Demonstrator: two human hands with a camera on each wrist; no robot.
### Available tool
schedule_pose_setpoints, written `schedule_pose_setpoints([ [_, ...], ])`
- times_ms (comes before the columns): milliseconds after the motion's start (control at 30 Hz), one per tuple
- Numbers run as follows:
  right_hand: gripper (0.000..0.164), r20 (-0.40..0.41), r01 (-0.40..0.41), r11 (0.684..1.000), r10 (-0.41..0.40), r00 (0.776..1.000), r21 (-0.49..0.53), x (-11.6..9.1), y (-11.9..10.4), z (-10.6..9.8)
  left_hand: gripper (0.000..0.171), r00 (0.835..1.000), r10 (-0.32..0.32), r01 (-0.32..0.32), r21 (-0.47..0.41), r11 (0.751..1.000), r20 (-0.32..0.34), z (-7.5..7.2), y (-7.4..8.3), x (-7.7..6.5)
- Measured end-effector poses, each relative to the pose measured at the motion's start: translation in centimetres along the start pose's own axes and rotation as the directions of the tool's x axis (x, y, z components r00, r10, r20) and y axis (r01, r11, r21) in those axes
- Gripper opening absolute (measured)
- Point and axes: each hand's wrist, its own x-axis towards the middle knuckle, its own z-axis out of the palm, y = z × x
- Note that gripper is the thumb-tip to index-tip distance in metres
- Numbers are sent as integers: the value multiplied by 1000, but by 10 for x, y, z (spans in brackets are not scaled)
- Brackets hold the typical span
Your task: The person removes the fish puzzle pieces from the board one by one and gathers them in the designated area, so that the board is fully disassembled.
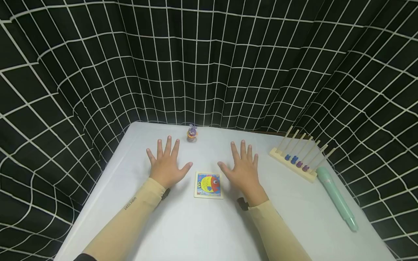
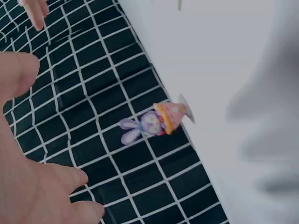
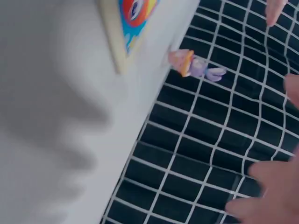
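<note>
My left hand [image 1: 167,168] hovers over the white table with fingers spread, holding nothing. Opposite it, my right hand [image 1: 244,174] is spread the same way, also with nothing in it. Between and slightly below them lies a square wooden puzzle [image 1: 209,185] with a yellow and red fish on blue. Beyond the left fingertips stands a small purple rabbit figurine [image 1: 192,133] with long ears. The left wrist view shows this figurine [image 2: 159,120] on a pinkish, orange-rimmed base. In the right wrist view a corner of the fish puzzle [image 3: 135,18] shows near the figurine [image 3: 196,65].
At the right, a wooden rack [image 1: 292,165] with several upright pegs carries small blue and purple bear pieces. Next to it lies a mint-green tube-shaped stick [image 1: 337,199]. A black curtain with a white grid [image 1: 209,65] surrounds the table [image 1: 196,232].
</note>
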Motion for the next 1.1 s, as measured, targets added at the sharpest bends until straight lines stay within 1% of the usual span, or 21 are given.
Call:
schedule_pose_setpoints([
  [67,87,-55,67,993,-62,997,93,-1,-6,-6,91,1000,10,-10,-24,1000,-11,-4,4,-2],
  [100,81,-88,115,983,-103,991,142,-1,-10,-10,85,999,23,-24,-49,999,-24,-8,7,-2],
  [167,68,-153,215,950,-183,971,226,-3,-18,-18,68,998,48,-53,-114,992,-44,-14,13,-7],
  [233,55,-193,287,921,-241,951,264,-3,-28,-27,50,996,75,-85,-199,976,-57,-21,22,-11],
  [267,50,-199,306,912,-258,945,273,-3,-33,-31,43,995,86,-97,-241,966,-58,-25,26,-12],
  [300,45,-195,310,908,-262,945,281,-3,-38,-34,37,994,93,-103,-281,954,-50,-27,29,-14],
  [367,33,-152,285,908,-248,957,308,-1,-45,-38,29,995,95,-85,-379,922,7,-30,34,-16],
  [433,22,-67,229,911,-219,973,342,2,-51,-39,27,990,89,-30,-466,884,107,-27,36,-17],
  [467,18,-16,198,912,-206,978,360,5,-52,-37,28,982,87,8,-499,867,165,-23,36,-17],
  [500,15,41,165,913,-194,980,373,8,-53,-33,29,970,81,52,-523,851,228,-17,34,-17],
  [533,12,101,132,916,-183,978,379,11,-53,-29,30,954,75,99,-538,837,292,-11,33,-17],
  [567,11,161,99,919,-171,972,381,14,-53,-24,29,934,63,144,-530,835,353,-3,31,-18],
  [633,10,266,59,931,-163,950,359,22,-54,-12,31,891,37,218,-497,840,453,15,26,-18],
  [700,11,356,31,943,-155,922,332,29,-55,1,38,856,10,267,-459,847,517,32,21,-19],
  [767,16,428,6,955,-138,893,295,33,-58,12,47,836,-7,293,-435,851,549,47,15,-20],
  [800,19,455,1,960,-133,880,279,34,-59,17,50,833,-10,300,-436,849,554,53,14,-21],
  [833,24,480,-5,965,-126,868,263,35,-60,21,51,834,-14,303,-438,846,551,57,12,-21],
  [900,30,514,0,971,-128,848,241,35,-61,29,51,843,-15,294,-438,849,537,62,11,-21],
  [933,33,523,11,973,-134,842,232,35,-62,32,51,850,-16,286,-437,853,526,64,11,-22],
  [1000,38,529,43,975,-155,835,219,35,-63,37,49,856,-20,281,-433,856,516,64,12,-23],
  [1100,46,532,80,976,-179,828,202,32,-66,41,46,857,-16,275,-432,859,514,64,12,-26],
])
